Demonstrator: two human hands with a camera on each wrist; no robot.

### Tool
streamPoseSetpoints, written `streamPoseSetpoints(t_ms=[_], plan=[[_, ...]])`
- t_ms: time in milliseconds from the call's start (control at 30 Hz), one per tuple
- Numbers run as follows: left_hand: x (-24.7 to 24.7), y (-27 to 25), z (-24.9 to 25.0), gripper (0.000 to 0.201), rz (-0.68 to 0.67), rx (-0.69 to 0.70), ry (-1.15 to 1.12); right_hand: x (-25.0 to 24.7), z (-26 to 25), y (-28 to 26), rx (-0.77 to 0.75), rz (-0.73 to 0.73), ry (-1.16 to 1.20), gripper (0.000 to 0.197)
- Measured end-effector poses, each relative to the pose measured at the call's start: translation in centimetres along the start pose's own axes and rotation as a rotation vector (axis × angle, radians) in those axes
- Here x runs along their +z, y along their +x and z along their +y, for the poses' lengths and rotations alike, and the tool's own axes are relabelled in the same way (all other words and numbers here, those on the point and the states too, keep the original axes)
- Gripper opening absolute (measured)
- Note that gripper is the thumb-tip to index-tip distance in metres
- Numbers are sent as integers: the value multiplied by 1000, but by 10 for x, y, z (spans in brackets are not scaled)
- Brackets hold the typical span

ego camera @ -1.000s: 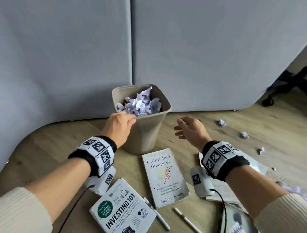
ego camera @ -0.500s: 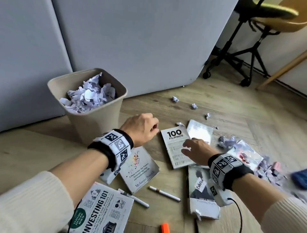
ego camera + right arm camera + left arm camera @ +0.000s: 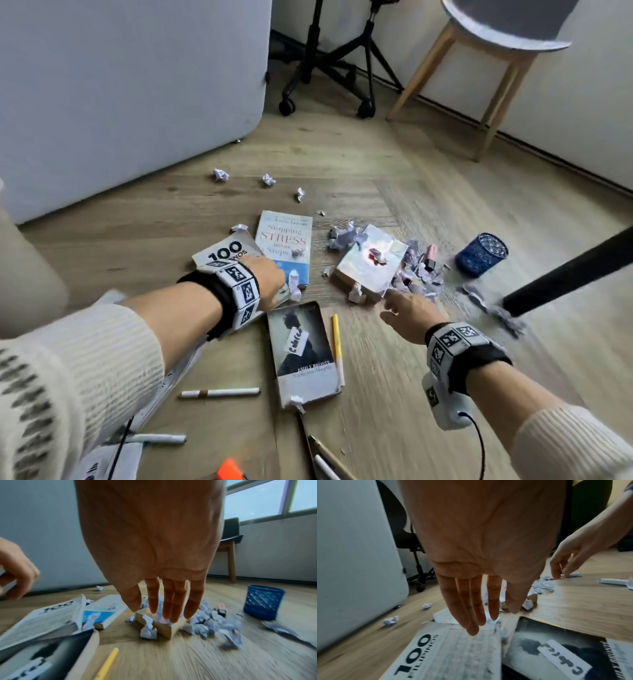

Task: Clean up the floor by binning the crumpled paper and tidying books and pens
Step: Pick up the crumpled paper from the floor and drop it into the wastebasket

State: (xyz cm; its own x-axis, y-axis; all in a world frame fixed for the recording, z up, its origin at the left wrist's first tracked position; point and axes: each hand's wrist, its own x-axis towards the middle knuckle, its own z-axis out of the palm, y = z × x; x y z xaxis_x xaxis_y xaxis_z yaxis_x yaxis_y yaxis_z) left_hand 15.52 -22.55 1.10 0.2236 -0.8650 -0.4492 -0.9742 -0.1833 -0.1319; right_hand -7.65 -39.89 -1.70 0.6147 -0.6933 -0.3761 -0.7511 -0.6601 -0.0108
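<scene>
- Books lay scattered on the floor (image 3: pixel 394 377); the glossy-covered book (image 3: pixel 371 262), at one o'clock of the released right hand (image 3: pixel 407 313), looked stiff, weighty and slick, best taken by its edges.
- The left hand (image 3: pixel 265 277), fingers straight, hovered over the "100" book (image 3: pixel 224 251).
- Crumpled paper (image 3: pixel 356 293) at the book's near corner, at eleven o'clock of the right hand, looked light and soft enough to pinch anywhere.

Four books lie whole in the head view: the "100" book (image 3: pixel 224 255), the "Stress" book (image 3: pixel 286 240), the shiny-covered book (image 3: pixel 371 263) and the dark Brontë book (image 3: pixel 303 353); the edge of at least one more shows at lower left. Two hands: left (image 3: pixel 265 281), right (image 3: pixel 407 315). One blue mesh pen cup (image 3: pixel 481 255). One yellow pencil (image 3: pixel 337 342), one white pen (image 3: pixel 219 393), further pens cut off at the bottom edge. Three crumpled paper balls (image 3: pixel 220 174) lie apart; the rest form a heap too blurred to count.
</scene>
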Motion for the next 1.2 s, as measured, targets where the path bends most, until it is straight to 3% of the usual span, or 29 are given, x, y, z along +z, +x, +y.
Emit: streamPoseSetpoints(t_ms=[167, 300, 433, 500, 567, 667, 767, 933, 1000, 1100, 1200], plan=[[16, 39, 37, 28, -11, 30, -77, 40, 31, 29, 91, -5, 141, 44], [40, 47, 47, 53, -29, -71, -200, 54, -7, 19, -255, 20, 297, 36], [62, 56, 42, 44, 104, -265, -311, 65, -64, -17, -726, -19, 221, 48], [73, 65, 36, 48, 175, -313, -370, 80, -80, -34, -859, -54, 127, 48], [87, 74, 30, 51, 210, -312, -422, 101, -87, -42, -886, -86, 136, 31], [98, 89, 30, 50, 291, -301, -459, 123, -81, -49, -859, -87, 241, 8], [95, 99, 33, 52, 275, -187, -339, 127, -69, -52, -797, 16, 340, 4], [91, 103, 36, 19, 258, -115, -167, 128, -22, -49, -358, 273, 651, 9], [88, 101, 38, 9, 271, -118, -199, 129, 1, -46, -181, 287, 722, 6], [84, 99, 43, 20, 283, -115, -238, 132, 26, -49, -18, 263, 756, 17], [76, 100, 53, 13, 421, -96, -363, 137, 43, -52, 115, 296, 737, 20]])
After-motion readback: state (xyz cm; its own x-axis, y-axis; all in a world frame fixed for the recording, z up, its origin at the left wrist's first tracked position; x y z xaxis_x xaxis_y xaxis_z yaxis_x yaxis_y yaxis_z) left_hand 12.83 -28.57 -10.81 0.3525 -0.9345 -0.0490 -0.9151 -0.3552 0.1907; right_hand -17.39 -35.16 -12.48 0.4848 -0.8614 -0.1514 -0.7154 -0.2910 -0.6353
